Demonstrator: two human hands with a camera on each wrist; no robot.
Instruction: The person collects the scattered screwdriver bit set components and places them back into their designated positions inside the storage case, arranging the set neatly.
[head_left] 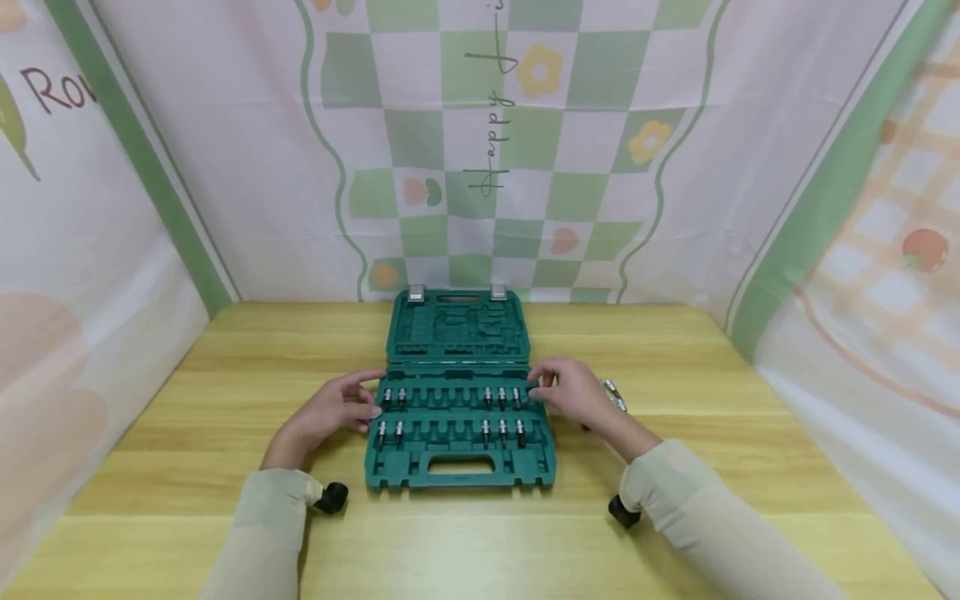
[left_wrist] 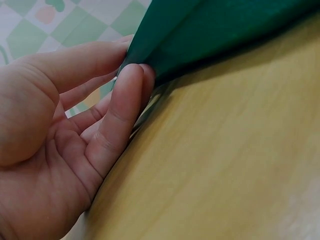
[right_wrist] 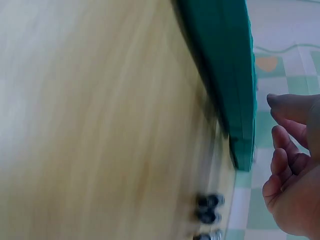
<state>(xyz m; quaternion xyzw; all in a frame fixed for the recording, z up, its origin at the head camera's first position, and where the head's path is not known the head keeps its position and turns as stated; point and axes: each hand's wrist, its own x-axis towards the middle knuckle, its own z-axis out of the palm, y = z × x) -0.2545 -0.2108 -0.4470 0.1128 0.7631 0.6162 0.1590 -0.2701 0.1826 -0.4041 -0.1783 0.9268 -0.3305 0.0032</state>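
Note:
An opened green plastic tool case [head_left: 390, 471] lies on the table with its lid [head_left: 457, 350] laid back. Two rows hold silver-and-black bit sockets [head_left: 502, 431] at the left and right, with bare slots between. My left hand [head_left: 326, 412] rests at the case's left edge. In the left wrist view its thumb and fingertips [left_wrist: 125, 82] touch the case's side [left_wrist: 200, 35], fingers mostly straight. My right hand [head_left: 573, 392] hovers by the upper row's right end, fingers loosely bent. Nothing shows between its fingers in the right wrist view, where it stands apart from the case [right_wrist: 230, 75].
More bit sockets [right_wrist: 209, 216] lie on the wooden table right of the case, partly hidden behind my right hand and forearm in the head view, where silver ends [head_left: 613, 392] show. A patterned cloth [head_left: 525, 167] hangs behind the table and at both sides.

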